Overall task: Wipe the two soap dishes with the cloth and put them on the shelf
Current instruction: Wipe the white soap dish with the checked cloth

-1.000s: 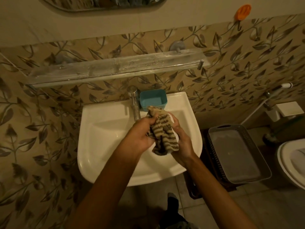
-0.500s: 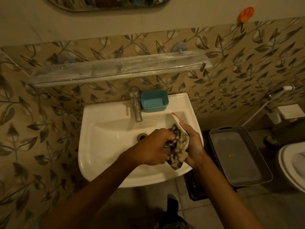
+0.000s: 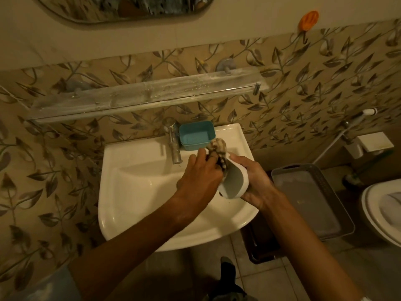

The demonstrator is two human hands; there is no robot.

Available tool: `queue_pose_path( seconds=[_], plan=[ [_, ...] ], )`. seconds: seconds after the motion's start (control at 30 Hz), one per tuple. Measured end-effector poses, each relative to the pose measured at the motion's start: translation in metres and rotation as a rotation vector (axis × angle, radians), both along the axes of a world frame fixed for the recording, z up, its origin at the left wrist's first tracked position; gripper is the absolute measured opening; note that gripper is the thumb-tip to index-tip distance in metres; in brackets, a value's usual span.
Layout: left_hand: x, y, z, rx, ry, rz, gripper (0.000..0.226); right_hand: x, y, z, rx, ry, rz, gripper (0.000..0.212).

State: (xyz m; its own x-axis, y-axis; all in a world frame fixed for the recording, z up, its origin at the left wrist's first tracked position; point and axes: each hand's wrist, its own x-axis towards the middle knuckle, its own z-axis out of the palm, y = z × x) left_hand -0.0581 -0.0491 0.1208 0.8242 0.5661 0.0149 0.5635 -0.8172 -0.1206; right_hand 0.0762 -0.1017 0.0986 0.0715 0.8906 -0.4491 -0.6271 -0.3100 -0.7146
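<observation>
My right hand (image 3: 257, 181) grips a white soap dish (image 3: 235, 184), tilted on its side over the right of the white sink (image 3: 138, 192), its grey inside facing me. My left hand (image 3: 199, 172) presses a striped brown cloth (image 3: 219, 152) against the dish's upper end. A second soap dish (image 3: 196, 135), blue and rectangular, sits on the sink's back rim just right of the tap (image 3: 173, 140). The long glass shelf (image 3: 143, 95) runs along the tiled wall above the sink with nothing on it.
A grey plastic basket (image 3: 312, 200) stands on the floor right of the sink. A toilet (image 3: 382, 207) is at the far right, with a spray hose (image 3: 347, 131) on the wall. An orange hook (image 3: 308, 19) sticks high on the wall.
The cloth no longer wraps the white dish; its grey inside is now exposed and tilted toward me. My left hand has shifted the cloth up to the dish's far end.
</observation>
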Motion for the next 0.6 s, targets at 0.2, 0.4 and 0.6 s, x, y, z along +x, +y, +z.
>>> queue_pose_path(
  seconds=[0.2,0.4,0.6],
  plan=[
    [-0.012,-0.003,0.003,-0.379,-0.035,0.153,0.043,-0.004,0.013,-0.002,0.018,-0.088,0.010,0.021],
    [-0.019,-0.028,0.006,-0.966,-0.394,0.162,0.019,-0.015,0.015,0.000,0.101,-0.235,-0.058,0.041],
    [-0.023,-0.010,0.020,-1.349,-0.566,0.470,0.023,-0.030,0.002,-0.006,0.236,-0.072,-0.040,0.047]
  ],
)
